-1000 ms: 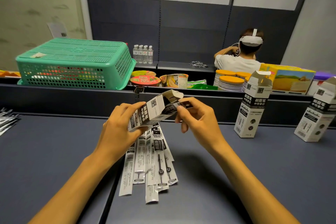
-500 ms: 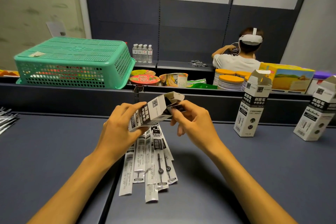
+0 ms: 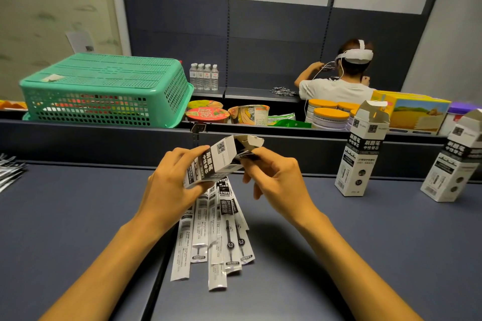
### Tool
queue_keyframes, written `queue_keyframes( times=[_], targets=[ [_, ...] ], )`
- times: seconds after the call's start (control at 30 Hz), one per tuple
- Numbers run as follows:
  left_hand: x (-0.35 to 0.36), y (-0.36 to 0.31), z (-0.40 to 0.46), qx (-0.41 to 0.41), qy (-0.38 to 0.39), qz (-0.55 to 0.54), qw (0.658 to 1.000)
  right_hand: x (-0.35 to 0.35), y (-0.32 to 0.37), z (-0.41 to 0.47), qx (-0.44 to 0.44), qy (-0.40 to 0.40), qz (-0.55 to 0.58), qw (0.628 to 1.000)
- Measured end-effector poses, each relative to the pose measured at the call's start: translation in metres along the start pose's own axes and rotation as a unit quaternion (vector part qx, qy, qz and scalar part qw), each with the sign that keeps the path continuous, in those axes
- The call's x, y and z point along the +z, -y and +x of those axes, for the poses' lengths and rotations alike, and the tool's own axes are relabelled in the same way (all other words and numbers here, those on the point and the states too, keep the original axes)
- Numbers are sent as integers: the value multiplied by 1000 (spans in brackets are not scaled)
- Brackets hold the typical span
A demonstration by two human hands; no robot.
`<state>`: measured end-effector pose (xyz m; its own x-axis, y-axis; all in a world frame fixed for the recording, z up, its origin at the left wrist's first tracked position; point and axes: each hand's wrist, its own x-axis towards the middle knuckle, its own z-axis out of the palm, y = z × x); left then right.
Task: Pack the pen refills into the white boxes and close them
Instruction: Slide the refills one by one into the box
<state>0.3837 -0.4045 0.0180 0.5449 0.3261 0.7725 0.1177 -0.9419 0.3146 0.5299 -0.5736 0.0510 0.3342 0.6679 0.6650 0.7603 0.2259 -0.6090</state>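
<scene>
My left hand [image 3: 170,186] grips a white box [image 3: 217,161] with black lettering, tilted with its open flap end up and to the right. My right hand [image 3: 273,177] pinches the dark ends of pen refills [image 3: 247,156] at the box mouth. Several packaged refills [image 3: 219,232] lie fanned out on the dark table below my hands. Two more white boxes stand upright with open tops at the right, one [image 3: 363,150] nearer the middle and one [image 3: 453,161] at the frame edge.
A green basket [image 3: 104,91] lies upside down behind the low divider at the left. Noodle cups [image 3: 247,113], yellow-lidded tubs [image 3: 330,117] and a yellow carton [image 3: 417,112] sit behind it. A person [image 3: 341,78] with a headset works at the back shelf. More refill packets [image 3: 10,172] lie far left.
My right hand has pushed the refills deeper into the box mouth and shifted slightly left. The box has tilted a little in my left hand.
</scene>
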Motion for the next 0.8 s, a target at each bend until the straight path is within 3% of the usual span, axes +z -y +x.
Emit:
queue_keyframes(
  times=[0.37,0.5,0.7,0.8],
  targets=[
    [0,-1,0,15,1,4,1000,8,-3,1,75,136,-39,987],
    [0,-1,1,10,2,-1,1000,5,2,1,47,100,-60,992],
    [0,-2,0,12,0,7,1000,2,2,3,99,84,22,991],
    [0,-2,-1,14,1,9,1000,1,0,5,136,131,120,975]
  ],
)
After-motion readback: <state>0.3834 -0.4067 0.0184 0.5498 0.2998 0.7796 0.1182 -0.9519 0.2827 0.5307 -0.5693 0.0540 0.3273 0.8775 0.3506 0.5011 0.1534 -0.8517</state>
